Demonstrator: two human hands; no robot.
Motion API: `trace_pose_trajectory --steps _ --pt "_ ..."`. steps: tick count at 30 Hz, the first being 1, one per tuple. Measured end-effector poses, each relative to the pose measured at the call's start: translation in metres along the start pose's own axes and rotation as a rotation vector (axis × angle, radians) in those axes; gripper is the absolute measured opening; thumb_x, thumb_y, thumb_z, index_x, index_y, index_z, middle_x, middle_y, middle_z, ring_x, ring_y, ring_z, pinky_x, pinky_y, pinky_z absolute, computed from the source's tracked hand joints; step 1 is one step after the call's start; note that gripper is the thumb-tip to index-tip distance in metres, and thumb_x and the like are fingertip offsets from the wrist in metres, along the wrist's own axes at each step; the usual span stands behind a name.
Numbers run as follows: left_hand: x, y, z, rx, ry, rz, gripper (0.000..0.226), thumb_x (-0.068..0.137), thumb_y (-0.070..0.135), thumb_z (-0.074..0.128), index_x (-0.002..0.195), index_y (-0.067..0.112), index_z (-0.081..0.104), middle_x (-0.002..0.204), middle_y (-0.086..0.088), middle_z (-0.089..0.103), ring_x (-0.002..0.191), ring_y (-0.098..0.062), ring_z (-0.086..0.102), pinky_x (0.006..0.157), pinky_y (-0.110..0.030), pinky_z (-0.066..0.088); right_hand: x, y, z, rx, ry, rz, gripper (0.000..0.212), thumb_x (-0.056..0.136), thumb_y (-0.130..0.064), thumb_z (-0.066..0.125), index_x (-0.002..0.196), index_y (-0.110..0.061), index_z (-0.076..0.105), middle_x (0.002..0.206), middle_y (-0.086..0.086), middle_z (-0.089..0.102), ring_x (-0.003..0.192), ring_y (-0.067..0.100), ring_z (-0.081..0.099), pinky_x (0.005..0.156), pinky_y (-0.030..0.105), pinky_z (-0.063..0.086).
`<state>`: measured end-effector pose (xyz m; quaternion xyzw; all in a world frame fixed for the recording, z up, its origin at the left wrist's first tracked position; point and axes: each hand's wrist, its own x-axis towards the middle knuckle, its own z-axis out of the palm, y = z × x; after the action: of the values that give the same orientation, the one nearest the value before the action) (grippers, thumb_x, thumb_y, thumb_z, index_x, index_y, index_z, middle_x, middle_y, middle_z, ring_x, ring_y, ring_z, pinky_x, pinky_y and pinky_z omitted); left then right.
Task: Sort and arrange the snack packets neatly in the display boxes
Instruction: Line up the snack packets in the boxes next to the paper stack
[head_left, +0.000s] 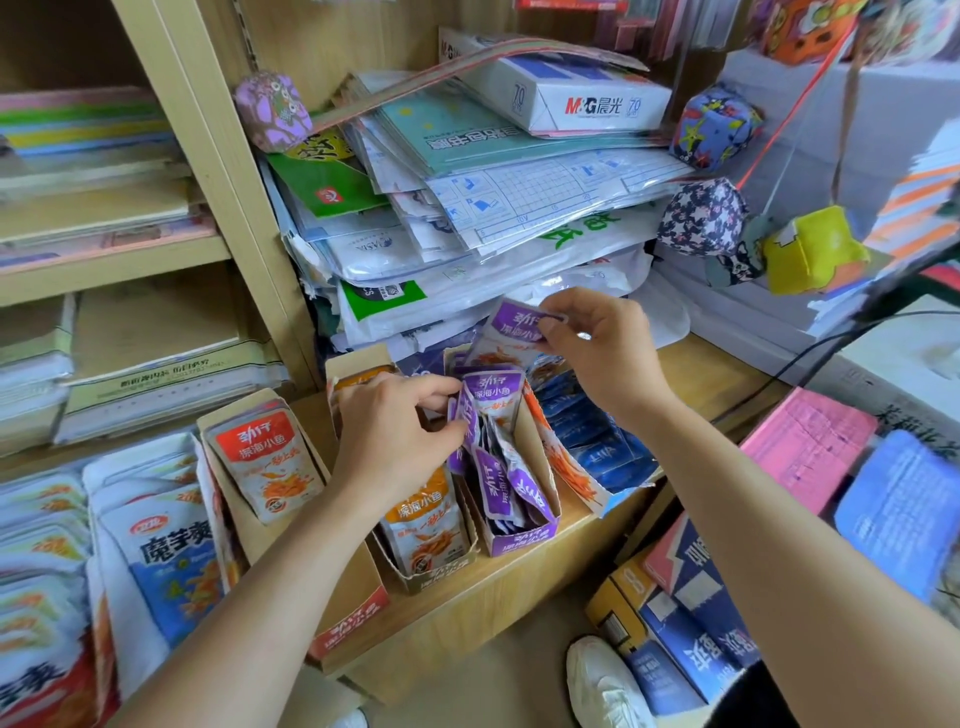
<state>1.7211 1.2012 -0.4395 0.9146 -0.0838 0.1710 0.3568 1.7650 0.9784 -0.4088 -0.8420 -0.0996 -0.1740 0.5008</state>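
Three display boxes stand side by side on a low wooden counter (467, 608): a red box (291, 551) with red-topped packets, an orange box (436, 564) with orange packets, and a purple box (524, 532) holding several purple packets in disorder. My left hand (400, 431) reaches into the purple box and pinches the upper edges of its purple packets (488, 395). My right hand (597, 348) is raised above the back of that box and pinches one purple packet (514, 327) by its top. Blue packets (597, 447) lie in a tipped box to the right.
A tall pile of plastic-wrapped stationery (493, 208) rises right behind the boxes. Konjac snack packs (166, 551) fill the left. Pink and blue paper pads (810, 452) and cartons (691, 618) crowd the right. A white shoe (602, 680) is on the floor below.
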Motion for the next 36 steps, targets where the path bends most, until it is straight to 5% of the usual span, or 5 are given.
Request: trace_pose_trajectory --steps 9,19,22,28,36 --pt "-0.007 0.001 0.001 -0.119 0.007 0.054 0.036 0.085 0.020 0.074 0.117 0.036 0.070 0.086 0.025 0.072 0.098 -0.006 0.068 0.096 -0.053 0.048 0.010 0.005 0.035 -0.320 -0.229 -0.011 0.029 0.101 -0.009 0.053 0.123 -0.014 0.071 0.084 0.005 0.073 0.071 0.016 0.061 0.064 0.027 0.047" --pt "-0.006 0.019 -0.011 -0.275 0.006 0.133 0.028 0.091 0.003 0.069 0.105 0.027 0.071 0.102 0.014 0.073 0.098 0.012 0.065 0.079 -0.007 0.048 -0.012 -0.013 0.013 -0.286 -0.395 -0.171 0.028 0.084 -0.021 0.079 0.112 -0.021 0.075 0.100 -0.002 0.072 0.077 0.011 0.057 0.070 0.017 0.046" --pt "-0.002 0.020 -0.009 -0.281 0.009 0.115 0.026 0.092 0.009 0.071 0.109 0.028 0.070 0.100 0.021 0.072 0.099 0.011 0.065 0.081 -0.005 0.045 -0.015 -0.012 0.017 -0.281 -0.344 -0.139 0.019 0.086 -0.022 0.078 0.104 -0.018 0.077 0.081 0.003 0.072 0.067 0.016 0.063 0.065 0.032 0.049" --pt "0.009 -0.005 -0.004 -0.152 -0.017 0.044 0.011 0.091 0.023 0.072 0.100 0.027 0.077 0.088 0.013 0.075 0.082 -0.006 0.069 0.071 -0.042 0.059 -0.015 -0.003 0.010 -0.262 -0.194 -0.031 0.021 0.088 -0.020 0.076 0.109 -0.016 0.078 0.066 -0.022 0.056 0.054 -0.006 0.052 0.054 0.005 0.036" --pt "0.016 -0.008 -0.003 -0.166 0.098 0.013 0.012 0.089 0.018 0.076 0.100 0.019 0.079 0.088 0.011 0.074 0.082 -0.002 0.070 0.073 -0.034 0.061 -0.010 -0.005 -0.019 -0.166 0.004 0.065 0.004 0.087 -0.027 0.077 0.086 -0.023 0.079 0.054 -0.002 0.052 0.045 0.008 0.036 0.049 0.023 0.029"
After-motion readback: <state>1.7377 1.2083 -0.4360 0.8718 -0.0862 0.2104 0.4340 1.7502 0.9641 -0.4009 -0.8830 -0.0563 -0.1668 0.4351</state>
